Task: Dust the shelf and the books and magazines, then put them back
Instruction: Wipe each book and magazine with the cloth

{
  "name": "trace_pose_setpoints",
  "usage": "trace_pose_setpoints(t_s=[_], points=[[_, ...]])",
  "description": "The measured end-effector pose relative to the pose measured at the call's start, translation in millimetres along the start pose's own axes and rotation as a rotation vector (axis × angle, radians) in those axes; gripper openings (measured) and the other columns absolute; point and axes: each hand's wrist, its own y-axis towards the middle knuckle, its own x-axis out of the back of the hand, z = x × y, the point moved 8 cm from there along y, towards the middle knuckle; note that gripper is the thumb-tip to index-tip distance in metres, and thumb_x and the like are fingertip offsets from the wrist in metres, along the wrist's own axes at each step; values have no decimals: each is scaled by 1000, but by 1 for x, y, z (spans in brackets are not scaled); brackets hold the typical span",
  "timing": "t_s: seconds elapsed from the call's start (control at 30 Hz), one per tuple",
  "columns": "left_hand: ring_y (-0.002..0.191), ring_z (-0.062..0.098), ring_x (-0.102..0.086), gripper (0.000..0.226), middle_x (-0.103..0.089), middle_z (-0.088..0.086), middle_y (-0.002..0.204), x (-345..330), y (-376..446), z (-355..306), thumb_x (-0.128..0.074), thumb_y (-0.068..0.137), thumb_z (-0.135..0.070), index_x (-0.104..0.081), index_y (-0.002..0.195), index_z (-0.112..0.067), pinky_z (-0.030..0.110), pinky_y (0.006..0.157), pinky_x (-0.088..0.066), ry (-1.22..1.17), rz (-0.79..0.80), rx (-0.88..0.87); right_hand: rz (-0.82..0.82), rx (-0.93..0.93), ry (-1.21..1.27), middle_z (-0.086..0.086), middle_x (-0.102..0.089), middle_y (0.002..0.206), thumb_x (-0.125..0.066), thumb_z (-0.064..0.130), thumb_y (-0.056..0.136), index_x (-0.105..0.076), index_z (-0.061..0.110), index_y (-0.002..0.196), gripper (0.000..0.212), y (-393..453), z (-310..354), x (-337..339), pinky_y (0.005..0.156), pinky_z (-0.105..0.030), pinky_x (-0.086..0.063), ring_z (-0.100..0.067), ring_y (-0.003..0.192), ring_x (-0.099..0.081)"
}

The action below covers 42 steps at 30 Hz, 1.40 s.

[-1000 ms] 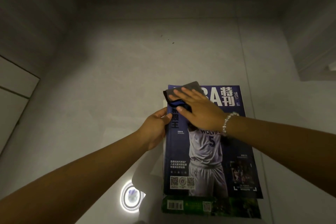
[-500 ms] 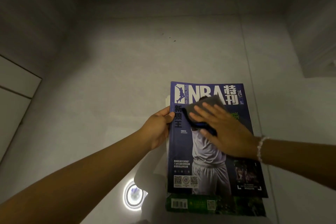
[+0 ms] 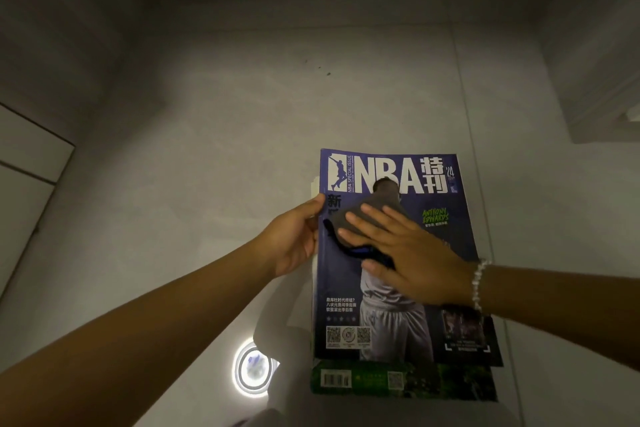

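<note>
Head view, magazine: I see the glossy purple NBA magazine (image 3: 398, 253) lying flat on top of a small stack on the pale grey tiled floor (image 3: 242, 149).
Head view, right hand: my right hand (image 3: 408, 253) presses the folded grey cleaning cloth with blue trim (image 3: 360, 218) onto the middle of the cover, fingers straight and spread, not curled round it.
Head view, left hand: my left hand (image 3: 294, 236) pinches the magazine's left edge, thumb on the cover, steadying it.
Head view, stack: a green-covered book (image 3: 401, 381) shows below the magazine, and a white edge at its left.
Progress: I judge the cover is mid-wipe; the items beneath, and putting everything back, are left. No shelf is in view, so I cannot tell its state.
Surface and room: dim light, a round lamp reflection (image 3: 254, 371) on the tiles, white cabinet fronts (image 3: 27, 163) at left.
</note>
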Motion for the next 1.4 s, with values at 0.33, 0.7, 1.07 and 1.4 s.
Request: trace_pose_setpoints(t_s=[0.33,0.7,1.07,1.4], points=[[93,21,-67,37,-69,10,108,3,-1,0,-41,99,-36,-60,120,-12,30,73,-57,25,-50,-15,12,64,9,15,-7,156,-11,53,99,-16,39,147,51,-5,25,-11,116,-28,12,-4,145,9],[82,17,-68,29,-72,6,95,-1,1,-4,-42,100,-29,-61,113,-11,28,68,-57,68,-82,-7,-86,-66,47,14,-11,154,-2,60,94,-15,39,146,58,4,21,-2,118,-37,8,-10,145,5],[83,21,-65,29,-65,13,111,16,2,-22,-41,102,-17,-57,122,-5,32,63,-54,30,-319,-179,-146,-243,-116,-1,-23,155,-14,55,92,-16,24,147,64,15,-81,45,118,-36,-1,-17,145,-9],[87,21,-65,32,-65,15,115,22,2,-14,-42,101,-18,-54,126,-3,30,66,-55,9,-335,-177,13,215,-198,7,-19,155,-19,47,102,-21,35,147,47,-24,6,-6,118,-36,2,-14,145,-5]])
